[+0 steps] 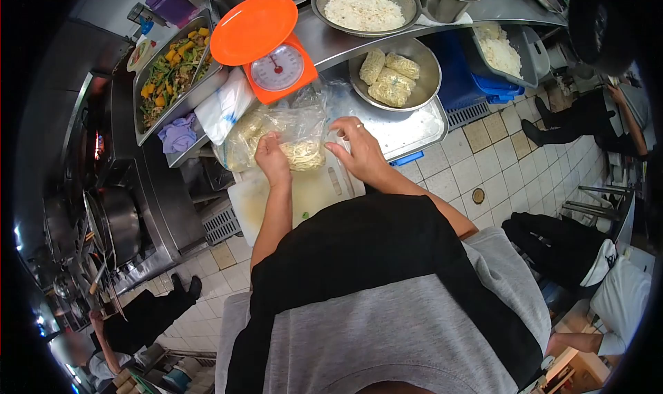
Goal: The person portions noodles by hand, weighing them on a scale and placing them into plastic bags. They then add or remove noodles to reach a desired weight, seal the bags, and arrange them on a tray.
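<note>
My left hand (274, 160) is closed on a clear plastic bag (307, 121), thumb on top. Pale noodles (304, 156) lie in the part of the bag just right of that hand. Beside the bag's right edge, my right hand (359, 151) has its thumb and forefinger apart, with nothing visible between them. Beneath both hands is a white cutting board (259, 204) with a yellowish stain. An orange scale (277, 66) carrying an orange plate (254, 29) stands just beyond the bag. To the right, a steel bowl (431, 83) contains several wrapped noodle bundles (391, 89).
A colander (324, 17) of white rice sits on the steel shelf. At left are a tray (148, 128) of cooked vegetables and a purple cloth (178, 135). A grey tub (532, 55) with rice rests over a blue bin (456, 69). Other people stand at both sides.
</note>
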`<action>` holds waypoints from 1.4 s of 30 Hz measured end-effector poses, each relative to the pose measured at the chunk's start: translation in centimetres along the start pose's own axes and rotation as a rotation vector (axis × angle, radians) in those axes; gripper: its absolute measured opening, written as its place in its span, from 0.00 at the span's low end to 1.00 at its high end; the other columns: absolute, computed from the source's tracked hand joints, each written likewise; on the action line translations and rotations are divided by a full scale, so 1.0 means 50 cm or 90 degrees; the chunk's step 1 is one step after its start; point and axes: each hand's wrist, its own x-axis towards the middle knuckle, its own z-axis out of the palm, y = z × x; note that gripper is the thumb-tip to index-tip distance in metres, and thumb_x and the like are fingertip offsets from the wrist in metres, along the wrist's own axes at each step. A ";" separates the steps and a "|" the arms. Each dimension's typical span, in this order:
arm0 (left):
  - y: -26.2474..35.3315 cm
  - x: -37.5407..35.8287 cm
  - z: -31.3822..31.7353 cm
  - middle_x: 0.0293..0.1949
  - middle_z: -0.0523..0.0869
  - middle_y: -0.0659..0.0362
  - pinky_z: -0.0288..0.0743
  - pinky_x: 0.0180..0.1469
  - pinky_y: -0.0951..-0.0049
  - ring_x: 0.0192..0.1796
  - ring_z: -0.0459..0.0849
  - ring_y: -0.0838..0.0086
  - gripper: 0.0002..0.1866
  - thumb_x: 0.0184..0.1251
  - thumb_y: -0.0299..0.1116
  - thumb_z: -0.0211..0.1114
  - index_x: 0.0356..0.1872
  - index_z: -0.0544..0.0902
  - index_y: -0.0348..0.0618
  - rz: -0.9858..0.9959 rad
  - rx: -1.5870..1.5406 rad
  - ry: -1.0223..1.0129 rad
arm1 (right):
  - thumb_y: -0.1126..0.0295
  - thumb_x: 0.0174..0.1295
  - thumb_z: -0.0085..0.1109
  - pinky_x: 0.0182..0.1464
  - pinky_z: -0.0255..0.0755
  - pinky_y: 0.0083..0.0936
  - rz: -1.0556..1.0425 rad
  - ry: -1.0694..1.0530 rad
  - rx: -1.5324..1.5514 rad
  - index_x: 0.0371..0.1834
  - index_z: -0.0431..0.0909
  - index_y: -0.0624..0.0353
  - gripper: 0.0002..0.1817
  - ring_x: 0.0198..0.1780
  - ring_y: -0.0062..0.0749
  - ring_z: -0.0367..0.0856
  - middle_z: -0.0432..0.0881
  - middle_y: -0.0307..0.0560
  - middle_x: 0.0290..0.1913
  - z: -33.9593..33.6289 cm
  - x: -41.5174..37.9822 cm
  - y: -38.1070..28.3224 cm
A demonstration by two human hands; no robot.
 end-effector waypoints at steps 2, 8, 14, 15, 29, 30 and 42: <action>-0.004 0.001 0.000 0.28 0.79 0.61 0.70 0.38 0.74 0.31 0.74 0.78 0.11 0.70 0.33 0.53 0.32 0.79 0.36 0.100 0.225 -0.005 | 0.71 0.57 0.61 0.49 0.73 0.35 -0.116 -0.113 -0.024 0.52 0.71 0.59 0.19 0.50 0.49 0.77 0.77 0.51 0.47 -0.012 -0.011 -0.004; -0.005 -0.062 0.084 0.32 0.79 0.58 0.70 0.40 0.73 0.32 0.74 0.76 0.10 0.70 0.33 0.54 0.36 0.78 0.37 0.024 0.169 0.013 | 0.66 0.51 0.65 0.56 0.69 0.37 -0.128 -0.247 -0.176 0.57 0.68 0.62 0.29 0.53 0.52 0.76 0.77 0.59 0.52 0.004 -0.004 0.037; 0.045 -0.088 0.106 0.42 0.79 0.59 0.69 0.49 0.76 0.43 0.75 0.77 0.14 0.73 0.38 0.52 0.47 0.78 0.37 0.022 0.239 -0.276 | 0.56 0.44 0.69 0.52 0.72 0.35 0.199 -0.525 0.033 0.57 0.68 0.60 0.37 0.48 0.49 0.80 0.79 0.59 0.49 -0.074 0.026 0.085; 0.055 -0.081 0.103 0.43 0.80 0.60 0.68 0.52 0.77 0.46 0.76 0.78 0.16 0.74 0.39 0.52 0.50 0.78 0.38 0.110 0.299 -0.432 | 0.55 0.44 0.70 0.50 0.73 0.34 0.217 -0.591 0.064 0.56 0.68 0.60 0.37 0.47 0.47 0.80 0.79 0.58 0.47 -0.094 0.031 0.087; -0.103 -0.068 0.130 0.56 0.74 0.46 0.68 0.60 0.61 0.60 0.72 0.57 0.16 0.55 0.31 0.68 0.46 0.81 0.42 0.190 0.741 -0.314 | 0.55 0.40 0.75 0.57 0.68 0.25 0.379 -0.115 0.005 0.65 0.64 0.62 0.47 0.56 0.36 0.75 0.76 0.55 0.56 -0.272 0.197 0.529; -0.091 -0.055 0.133 0.63 0.65 0.46 0.62 0.65 0.57 0.66 0.60 0.46 0.14 0.52 0.30 0.66 0.43 0.83 0.42 0.206 0.756 -0.319 | 0.54 0.41 0.74 0.58 0.68 0.27 0.394 -0.130 0.058 0.66 0.64 0.61 0.47 0.57 0.38 0.75 0.76 0.56 0.57 -0.274 0.219 0.566; -0.153 0.048 0.111 0.49 0.76 0.49 0.70 0.55 0.63 0.55 0.74 0.55 0.13 0.52 0.24 0.62 0.42 0.81 0.40 0.198 0.870 -0.287 | 0.62 0.58 0.59 0.47 0.74 0.42 0.021 -0.109 -0.472 0.51 0.76 0.59 0.20 0.48 0.52 0.79 0.78 0.59 0.50 -0.243 0.199 0.448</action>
